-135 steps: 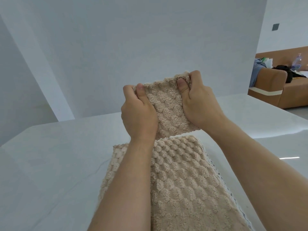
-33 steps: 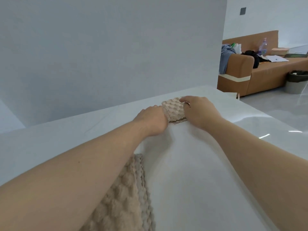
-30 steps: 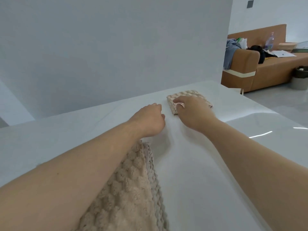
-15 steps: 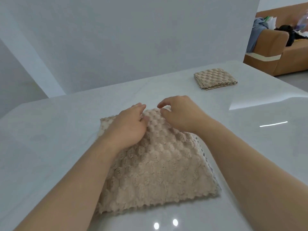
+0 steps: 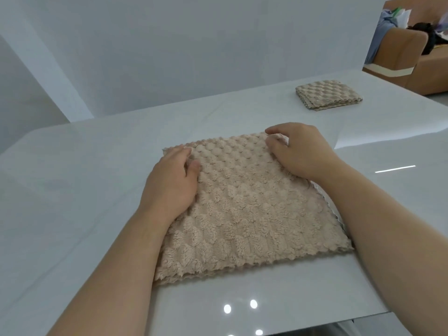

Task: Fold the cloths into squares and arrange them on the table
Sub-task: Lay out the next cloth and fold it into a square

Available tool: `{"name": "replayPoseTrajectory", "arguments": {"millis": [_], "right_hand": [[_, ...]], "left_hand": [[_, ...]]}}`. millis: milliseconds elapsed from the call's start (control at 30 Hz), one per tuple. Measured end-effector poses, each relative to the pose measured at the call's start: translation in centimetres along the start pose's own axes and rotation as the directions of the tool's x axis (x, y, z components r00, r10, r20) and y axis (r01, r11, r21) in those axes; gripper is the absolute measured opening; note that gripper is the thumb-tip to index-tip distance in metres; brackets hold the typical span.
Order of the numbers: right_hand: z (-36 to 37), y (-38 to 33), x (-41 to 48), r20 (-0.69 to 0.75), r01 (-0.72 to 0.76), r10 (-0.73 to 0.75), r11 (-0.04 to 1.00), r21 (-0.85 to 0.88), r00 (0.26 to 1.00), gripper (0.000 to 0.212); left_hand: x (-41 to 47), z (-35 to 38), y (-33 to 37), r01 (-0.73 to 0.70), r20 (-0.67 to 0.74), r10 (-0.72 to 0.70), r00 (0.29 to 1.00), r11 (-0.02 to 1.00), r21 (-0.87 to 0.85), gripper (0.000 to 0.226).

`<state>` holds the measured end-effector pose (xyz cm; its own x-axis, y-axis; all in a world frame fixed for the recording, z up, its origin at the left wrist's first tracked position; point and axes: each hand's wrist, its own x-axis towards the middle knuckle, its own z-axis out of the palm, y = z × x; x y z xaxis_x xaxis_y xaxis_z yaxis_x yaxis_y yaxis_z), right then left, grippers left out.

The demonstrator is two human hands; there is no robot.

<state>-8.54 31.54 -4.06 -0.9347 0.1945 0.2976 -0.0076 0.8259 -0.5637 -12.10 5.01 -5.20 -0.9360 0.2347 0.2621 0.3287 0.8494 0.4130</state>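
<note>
A beige bubble-textured cloth (image 5: 244,209) lies spread flat on the white table (image 5: 72,170) in front of me. My left hand (image 5: 172,183) lies on its far left corner, fingers curled at the edge. At the far right corner my right hand (image 5: 298,151) pinches the cloth's edge between thumb and fingers. A second beige cloth (image 5: 327,94), folded into a small square, sits at the table's far right.
A grey wall runs along the table's far edge. Beyond the table at the upper right stands a brown sofa (image 5: 417,57) with clothes and bags on it. The table's near edge shows at the lower right.
Both hands left the folded square at the far right and came back to the spread cloth. In the last half second they slid apart from its far middle to its two far corners.
</note>
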Motion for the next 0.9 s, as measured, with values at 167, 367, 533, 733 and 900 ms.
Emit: {"name": "replayPoseTrajectory", "arguments": {"millis": [167, 367, 533, 733, 900], "right_hand": [[0.6, 0.0, -0.2, 0.004, 0.031, -0.031, 0.999, -0.029, 1.0, 0.039], [0.5, 0.2, -0.4, -0.009, 0.002, -0.002, 0.999, -0.036, 1.0, 0.042], [0.3, 0.3, -0.4, -0.02, -0.054, 0.053, 0.997, -0.049, 0.998, 0.046], [0.5, 0.4, -0.6, 0.01, -0.08, 0.08, 0.996, -0.049, 0.997, 0.052], [0.6, 0.2, -0.8, 0.036, -0.084, 0.087, 0.995, -0.06, 0.996, 0.053]], "left_hand": [[-0.1, 0.1, 0.0, -0.013, -0.011, 0.013, 1.0, 1.0, 0.014, 0.049], [-0.3, -1.4, -0.5, 0.14, -0.078, -0.14, 0.987, 0.99, -0.009, 0.047], [-0.4, -1.8, -1.0, 0.233, -0.073, -0.232, 0.97, 0.973, -0.001, 0.048], [-0.2, -1.0, -1.3, 0.236, -0.09, -0.236, 0.968, 0.972, -0.012, 0.034], [-0.2, -0.9, -1.6, 0.209, -0.128, -0.215, 0.968, 0.976, -0.054, 0.037]]}}
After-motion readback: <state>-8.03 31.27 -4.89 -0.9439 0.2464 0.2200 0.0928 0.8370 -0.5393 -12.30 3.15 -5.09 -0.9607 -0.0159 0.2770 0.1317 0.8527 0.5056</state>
